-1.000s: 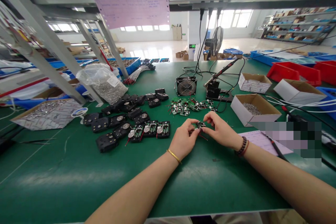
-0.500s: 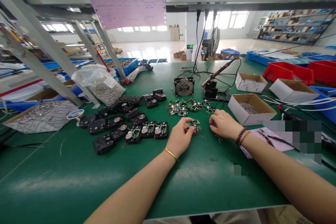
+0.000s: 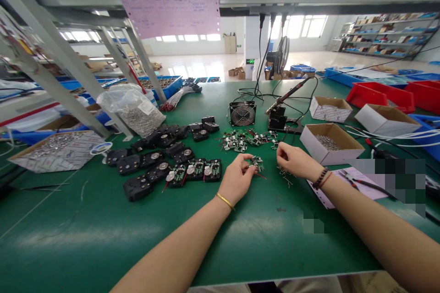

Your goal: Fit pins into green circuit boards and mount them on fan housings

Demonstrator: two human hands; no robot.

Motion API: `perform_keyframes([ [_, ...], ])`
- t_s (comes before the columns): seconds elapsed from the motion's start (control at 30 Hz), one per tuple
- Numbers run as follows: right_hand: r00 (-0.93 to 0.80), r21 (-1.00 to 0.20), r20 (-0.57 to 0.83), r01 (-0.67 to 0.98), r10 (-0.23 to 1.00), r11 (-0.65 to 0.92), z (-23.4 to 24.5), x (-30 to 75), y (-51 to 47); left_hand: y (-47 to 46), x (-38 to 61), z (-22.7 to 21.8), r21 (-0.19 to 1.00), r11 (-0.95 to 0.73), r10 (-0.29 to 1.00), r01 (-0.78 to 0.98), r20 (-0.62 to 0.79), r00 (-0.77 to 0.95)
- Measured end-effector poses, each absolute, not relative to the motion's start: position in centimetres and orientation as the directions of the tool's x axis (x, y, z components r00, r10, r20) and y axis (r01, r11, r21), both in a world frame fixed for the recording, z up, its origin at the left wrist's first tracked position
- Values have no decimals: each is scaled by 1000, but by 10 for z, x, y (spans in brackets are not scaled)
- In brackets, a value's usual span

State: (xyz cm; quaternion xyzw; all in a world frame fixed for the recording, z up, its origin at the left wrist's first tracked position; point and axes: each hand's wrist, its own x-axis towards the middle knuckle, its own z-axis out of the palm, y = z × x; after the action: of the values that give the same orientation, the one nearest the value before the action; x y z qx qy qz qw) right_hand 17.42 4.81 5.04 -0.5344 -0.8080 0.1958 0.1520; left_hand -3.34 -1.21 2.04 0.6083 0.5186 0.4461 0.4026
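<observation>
My left hand (image 3: 238, 175) is closed, thumb and fingers pinching a small green circuit board (image 3: 257, 163) with a red wire trailing from it. To its right my right hand (image 3: 298, 161) points down with its fingertips together, just above a little heap of thin metal pieces (image 3: 285, 176). Whatever those fingertips hold is hidden. Beyond both hands lies a pile of similar circuit boards (image 3: 237, 141). On the left, black plastic housings with boards inside (image 3: 195, 170) stand in a row, near several closed black housings (image 3: 138, 187).
A soldering iron (image 3: 287, 94) rests in its stand behind my right hand, beside a small square fan (image 3: 242, 113). A carton of metal parts (image 3: 332, 146) stands at right, near pliers (image 3: 350, 178) on pink paper. A bag of metal parts (image 3: 137, 112) sits at left.
My right hand has risen slightly and shifted right, uncovering more of the thin metal pieces beneath it. My left hand keeps its grip on the circuit board.
</observation>
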Motion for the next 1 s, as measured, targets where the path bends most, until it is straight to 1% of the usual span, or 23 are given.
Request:
perform_keyframes([
  [0.1, -454, -655, -19, 679, 891, 332, 47, 177, 48, -12, -33, 21, 959, -120, 992, 257, 108, 61],
  [0.13, -473, -690, -25, 646, 880, 328, 46, 177, 47, -12, -33, 20, 959, -115, 993, 258, 104, 57],
  [0.2, -498, -722, -22, 608, 867, 331, 44, 176, 45, -12, -33, 19, 958, -112, 993, 263, 102, 52],
  [0.47, -489, -745, 68, 555, 870, 370, 48, 163, 24, -11, -33, 15, 944, -130, 991, 304, 117, 61],
  [0.5, -496, -743, 99, 540, 863, 395, 47, 161, 22, -12, -33, 14, 942, -136, 990, 306, 121, 66],
  [0.57, -515, -721, 203, 497, 833, 483, 46, 158, 20, -12, -33, 14, 939, -146, 989, 311, 130, 73],
  [0.63, -525, -677, 323, 453, 788, 579, 43, 155, 18, -13, -33, 13, 936, -150, 988, 318, 134, 73],
  [0.7, -521, -644, 396, 429, 756, 634, 41, 153, 18, -14, -32, 13, 932, -153, 988, 329, 138, 69],
  [0.87, -508, -647, 433, 400, 745, 649, 35, 148, 20, -15, -32, 14, 934, -173, 985, 313, 159, 67],
  [1.0, -513, -647, 442, 386, 736, 658, 31, 147, 22, -14, -32, 14, 939, -161, 987, 304, 148, 67],
])
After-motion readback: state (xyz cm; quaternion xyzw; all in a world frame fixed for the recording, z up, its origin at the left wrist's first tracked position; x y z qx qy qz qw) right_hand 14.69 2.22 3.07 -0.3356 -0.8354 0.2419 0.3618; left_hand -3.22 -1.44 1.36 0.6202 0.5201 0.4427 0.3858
